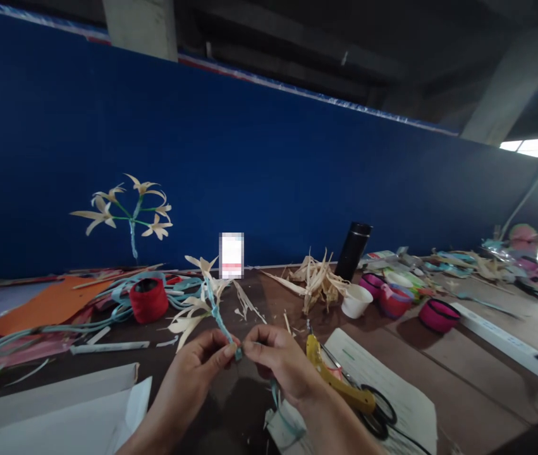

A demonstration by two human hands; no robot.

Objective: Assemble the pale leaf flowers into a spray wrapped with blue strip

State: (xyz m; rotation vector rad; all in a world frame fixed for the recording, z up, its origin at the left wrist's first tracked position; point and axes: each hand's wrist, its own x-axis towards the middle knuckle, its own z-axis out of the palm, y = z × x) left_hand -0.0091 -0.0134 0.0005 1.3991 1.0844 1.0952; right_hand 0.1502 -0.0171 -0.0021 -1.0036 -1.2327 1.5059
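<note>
My left hand (pixel 197 366) is closed in a pinch around the lower stem of a handmade husk flower (pixel 215 309). Its pale petals point up and away, and light-blue wrapping covers the stem. Right beside the stem's lower end, my right hand (pixel 281 360) has its thumb and fingers pinched together on a light-blue strip (pixel 275 395), which hangs down below the palm. The fingers hide where strip and stem meet. A yellow glue gun (pixel 335 382) and black-handled scissors (pixel 379 411) lie just right of my right hand.
A finished flower spray (pixel 133 218) stands against the blue partition (pixel 269 158). Dried husks (pixel 316 284), a black bottle (pixel 354 249), a white cup (pixel 356 301) and a power strip (pixel 510 347) are to the right. A red roll (pixel 149 301) and orange sheet (pixel 50 306) lie left.
</note>
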